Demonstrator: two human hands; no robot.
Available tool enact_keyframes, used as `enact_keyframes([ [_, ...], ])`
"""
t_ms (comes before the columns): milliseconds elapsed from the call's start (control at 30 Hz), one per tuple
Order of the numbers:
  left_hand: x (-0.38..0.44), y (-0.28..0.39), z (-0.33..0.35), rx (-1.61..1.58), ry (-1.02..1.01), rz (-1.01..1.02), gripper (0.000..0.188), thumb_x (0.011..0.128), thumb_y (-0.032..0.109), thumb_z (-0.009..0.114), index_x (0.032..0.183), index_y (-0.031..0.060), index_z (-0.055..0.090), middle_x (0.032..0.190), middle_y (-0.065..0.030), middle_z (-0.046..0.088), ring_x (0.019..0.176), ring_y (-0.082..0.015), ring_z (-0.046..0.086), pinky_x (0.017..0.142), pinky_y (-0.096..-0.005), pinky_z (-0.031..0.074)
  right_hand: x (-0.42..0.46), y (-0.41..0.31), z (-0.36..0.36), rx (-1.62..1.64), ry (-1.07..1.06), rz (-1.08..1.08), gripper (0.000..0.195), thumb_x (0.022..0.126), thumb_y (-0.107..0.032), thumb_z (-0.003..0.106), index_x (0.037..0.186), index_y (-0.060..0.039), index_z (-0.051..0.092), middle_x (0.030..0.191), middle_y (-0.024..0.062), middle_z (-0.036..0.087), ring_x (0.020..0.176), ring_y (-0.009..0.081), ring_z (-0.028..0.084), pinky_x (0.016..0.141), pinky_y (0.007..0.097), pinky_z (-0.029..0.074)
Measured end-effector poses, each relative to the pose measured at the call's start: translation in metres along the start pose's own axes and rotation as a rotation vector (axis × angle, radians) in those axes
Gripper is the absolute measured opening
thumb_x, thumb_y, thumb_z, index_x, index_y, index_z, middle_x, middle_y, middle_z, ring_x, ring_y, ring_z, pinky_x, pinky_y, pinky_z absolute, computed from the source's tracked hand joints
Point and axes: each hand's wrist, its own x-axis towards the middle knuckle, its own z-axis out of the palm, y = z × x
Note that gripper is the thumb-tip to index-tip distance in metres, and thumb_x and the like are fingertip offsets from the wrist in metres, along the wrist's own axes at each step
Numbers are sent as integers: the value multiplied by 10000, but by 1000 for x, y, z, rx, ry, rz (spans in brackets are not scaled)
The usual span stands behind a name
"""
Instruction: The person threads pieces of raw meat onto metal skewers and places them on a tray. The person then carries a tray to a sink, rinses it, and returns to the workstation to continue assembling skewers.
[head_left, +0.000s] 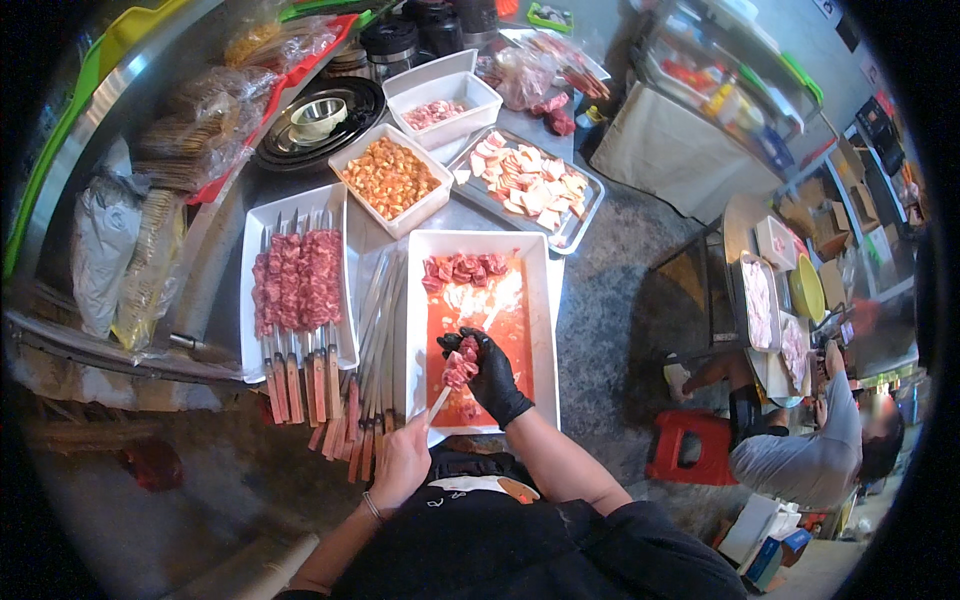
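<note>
My bare left hand (403, 459) grips the near end of a flat metal skewer (438, 406), which slants up and away over a white tray (553, 360). Raw red meat pieces (459, 369) are threaded on its blade. My right hand (495, 379), in a black glove, is closed around that meat, with the fingers curled past it. Reddish liquid (517, 322) covers the tray floor, and a row of meat chunks (465, 270) lies at its far end. The handle under my left fingers is hidden.
Finished meat skewers (300, 281) fill a white tray (251, 225) at left. Bare wooden-handled skewers (382, 330) lie between the trays. Beyond are a tub of marinated cubes (390, 176) and a metal tray of sliced meat (529, 180). At right, a seated person (802, 457) works at another table.
</note>
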Motion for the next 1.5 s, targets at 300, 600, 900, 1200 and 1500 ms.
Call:
enact_keyframes([
  [300, -8, 1, -30, -69, 141, -116, 239, 921, 115, 484, 1101, 11, 602, 830, -256, 609, 769, -369, 630, 652, -389, 469, 98, -90, -22, -2034, 507, -723, 229, 828, -241, 592, 953, -73, 684, 905, 195, 653, 832, 353, 630, 725, 418, 500],
  [600, -28, -17, -40, -197, 61, -193, 243, 920, 145, 518, 1098, 24, 631, 610, -165, 534, 521, -170, 526, 519, -317, 420, 64, -100, -57, -641, 143, 43, 249, 906, -232, 565, 1055, -41, 623, 959, 54, 615, 857, 174, 613, 754, 309, 514],
  [900, -34, 10, -56, -90, -93, -171, 259, 916, 144, 516, 1127, 46, 630, 620, -190, 508, 500, -158, 508, 517, -304, 425, 16, -97, -13, -154, 20, 33, 431, 969, -213, 490, 1324, 12, 396, 1036, 76, 571, 1051, 205, 566, 962, 324, 460],
  [1200, -33, 13, -59, -13, -115, -144, 271, 917, 154, 508, 1145, 70, 629, 637, -221, 531, 531, -234, 589, 536, -347, 447, 14, -99, -2, -419, 24, -57, 409, 930, -218, 568, 1219, 49, 457, 1024, 78, 572, 999, 218, 577, 974, 369, 454],
  [1500, -33, 9, -42, 56, -105, -75, 285, 911, 148, 504, 1156, 53, 616, 743, -245, 609, 685, -353, 643, 605, -404, 490, -10, -66, -9, -395, 132, -100, 427, 951, -314, 522, 1202, 22, 440, 1018, 98, 564, 1044, 281, 580, 951, 419, 453],
])
